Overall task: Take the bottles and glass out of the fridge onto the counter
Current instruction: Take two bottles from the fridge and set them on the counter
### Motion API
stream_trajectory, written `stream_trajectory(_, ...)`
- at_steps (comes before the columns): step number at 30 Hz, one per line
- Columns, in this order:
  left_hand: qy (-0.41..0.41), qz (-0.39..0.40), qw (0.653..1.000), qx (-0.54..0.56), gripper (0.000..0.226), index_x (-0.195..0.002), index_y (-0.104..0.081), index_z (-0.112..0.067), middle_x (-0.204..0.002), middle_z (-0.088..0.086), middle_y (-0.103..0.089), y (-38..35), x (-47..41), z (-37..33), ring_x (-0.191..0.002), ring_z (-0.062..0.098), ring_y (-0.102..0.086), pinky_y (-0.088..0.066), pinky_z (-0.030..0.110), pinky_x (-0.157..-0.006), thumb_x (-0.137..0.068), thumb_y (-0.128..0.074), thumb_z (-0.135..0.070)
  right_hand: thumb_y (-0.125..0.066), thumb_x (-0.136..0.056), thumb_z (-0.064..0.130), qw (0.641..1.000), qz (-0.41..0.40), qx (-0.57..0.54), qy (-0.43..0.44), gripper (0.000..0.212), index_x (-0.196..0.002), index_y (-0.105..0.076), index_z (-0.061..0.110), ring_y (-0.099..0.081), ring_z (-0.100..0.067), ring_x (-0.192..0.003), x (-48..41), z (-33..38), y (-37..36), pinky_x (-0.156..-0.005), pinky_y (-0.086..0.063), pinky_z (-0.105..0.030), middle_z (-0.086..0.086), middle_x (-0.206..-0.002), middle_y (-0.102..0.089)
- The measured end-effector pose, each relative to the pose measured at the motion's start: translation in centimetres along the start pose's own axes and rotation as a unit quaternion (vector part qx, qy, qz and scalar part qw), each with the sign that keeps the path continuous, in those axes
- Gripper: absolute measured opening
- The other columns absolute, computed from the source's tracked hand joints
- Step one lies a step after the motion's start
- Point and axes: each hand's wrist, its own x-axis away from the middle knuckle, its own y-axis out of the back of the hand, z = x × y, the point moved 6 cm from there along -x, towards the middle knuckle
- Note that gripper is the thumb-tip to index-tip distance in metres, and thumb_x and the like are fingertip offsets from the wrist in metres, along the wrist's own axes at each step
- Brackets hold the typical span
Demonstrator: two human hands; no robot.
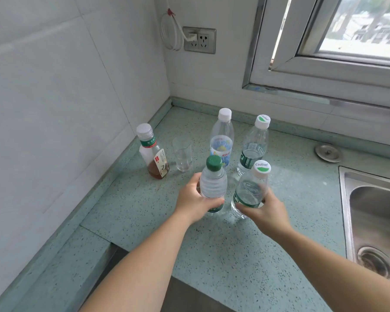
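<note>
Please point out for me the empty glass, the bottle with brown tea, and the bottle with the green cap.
glass (182, 156): head view, on its clear side wall.
tea bottle (154, 154): head view, on its label.
green-cap bottle (212, 184): head view, on its ribbed body above the left hand (195, 200).

Head-high, down over counter (144, 217)
</note>
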Motion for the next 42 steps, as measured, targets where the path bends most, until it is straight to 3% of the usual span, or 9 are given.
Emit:
stream_trajectory(2, -0.002, -0.001, 1.000, 0.000, 0.058, -0.109, -0.047, -0.043, -0.091, -0.029, -0.056, -0.4, 0.3, 0.2, -0.083, -0.012, -0.053, -0.037, 0.009, -0.064, -0.067, -0.083, -0.027, -0.086, -0.065, 0.030, 1.000, 0.002, -0.011, -0.009, 0.058, -0.113, -0.052, 0.037, -0.059, -0.005, -0.091, 0.0, -0.3, -0.1, -0.077, -0.042, -0.020, 0.024, -0.092, -0.061)
stream_trajectory(8, -0.007, -0.021, 1.000, -0.014, 0.057, -0.108, -0.050, -0.045, -0.093, -0.022, -0.066, -0.8, 0.7, 0.8, -0.088, -0.001, -0.062, -0.047, 0.016, -0.069, -0.063, -0.082, -0.029, -0.086, -0.066, 0.030, 0.999, 0.004, -0.018, -0.026, 0.056, -0.112, -0.054, 0.033, -0.061, -0.008, -0.093, -0.7, -0.3, 0.1, -0.074, -0.043, -0.020, 0.014, -0.097, -0.064)
stream_trajectory(15, 0.004, -0.024, 1.000, 0.007, 0.055, -0.113, -0.048, -0.042, -0.091, -0.027, -0.061, -1.1, 1.8, 0.7, -0.083, -0.010, -0.056, -0.038, 0.009, -0.061, -0.070, -0.079, -0.026, -0.085, -0.067, 0.029, 0.999, 0.004, -0.017, -0.042, 0.059, -0.113, -0.049, 0.038, -0.060, -0.009, -0.092, -0.5, -0.2, -0.1, -0.071, -0.043, -0.021, 0.014, -0.099, -0.063)
stream_trajectory(19, 0.038, -0.013, 0.999, 0.007, 0.055, -0.118, -0.045, -0.041, -0.096, -0.021, -0.063, -1.9, 1.7, 1.2, -0.087, 0.001, -0.059, -0.042, 0.015, -0.063, -0.073, -0.075, -0.028, -0.085, -0.066, 0.028, 0.997, 0.018, -0.029, -0.070, 0.055, -0.110, -0.052, 0.032, -0.061, -0.008, -0.089, -0.6, -0.3, -0.2, -0.073, -0.047, -0.023, 0.014, -0.097, -0.064)
stream_trajectory(26, 0.067, -0.048, 0.996, -0.039, 0.067, -0.131, -0.039, -0.030, -0.116, -0.014, -0.051, -1.7, 2.5, 1.2, -0.089, 0.011, -0.052, -0.037, 0.018, -0.055, -0.076, -0.075, -0.022, -0.083, -0.068, 0.034, 0.997, 0.019, -0.020, -0.078, 0.072, -0.129, -0.047, 0.024, -0.058, -0.015, -0.106, 0.4, -0.3, 0.5, -0.085, -0.049, -0.031, 0.005, -0.127, -0.058)
stream_trajectory(29, 0.092, -0.052, 0.992, -0.066, 0.077, -0.141, -0.034, -0.019, -0.128, 0.000, -0.052, -1.3, 3.0, 0.9, -0.092, 0.015, -0.050, -0.041, 0.023, -0.065, -0.076, -0.075, -0.024, -0.082, -0.068, 0.038, 0.997, 0.018, -0.001, -0.078, 0.086, -0.141, -0.038, 0.022, -0.051, -0.020, -0.122, 1.2, -0.2, 1.4, -0.093, -0.045, -0.034, 0.003, -0.143, -0.047)
stream_trajectory(33, 0.142, -0.017, 0.981, -0.133, 0.060, -0.130, -0.046, -0.007, -0.098, 0.000, -0.048, -1.4, 5.1, 0.6, -0.090, 0.021, -0.053, -0.043, 0.028, -0.074, -0.082, -0.068, -0.034, -0.082, -0.068, 0.041, 0.997, 0.016, 0.010, -0.076, 0.095, -0.145, -0.032, 0.018, -0.047, -0.024, -0.129, 2.2, 0.3, 2.9, -0.100, -0.045, -0.040, -0.002, -0.147, -0.042)
stream_trajectory(36, 0.123, -0.015, 0.982, -0.145, 0.023, -0.101, -0.061, -0.015, -0.090, -0.002, -0.052, -1.3, 6.9, 0.0, -0.084, 0.019, -0.053, -0.040, 0.025, -0.073, -0.084, -0.065, -0.030, -0.081, -0.069, 0.045, 0.997, 0.016, 0.017, -0.069, 0.096, -0.146, -0.031, 0.017, -0.048, -0.024, -0.128, 3.1, 0.9, 3.9, -0.098, -0.047, -0.040, -0.003, -0.148, -0.042)
stream_trajectory(42, 0.043, -0.013, 0.990, -0.131, 0.033, -0.111, -0.063, -0.020, -0.103, -0.004, -0.060, -1.4, 9.9, -2.7, -0.092, 0.016, -0.058, -0.047, 0.026, -0.075, -0.082, -0.067, -0.034, -0.077, -0.073, 0.047, 0.999, -0.004, 0.017, -0.039, 0.089, -0.144, -0.034, 0.015, -0.051, -0.024, -0.124, 5.8, 3.0, 6.0, -0.098, -0.047, -0.038, -0.005, -0.145, -0.044)
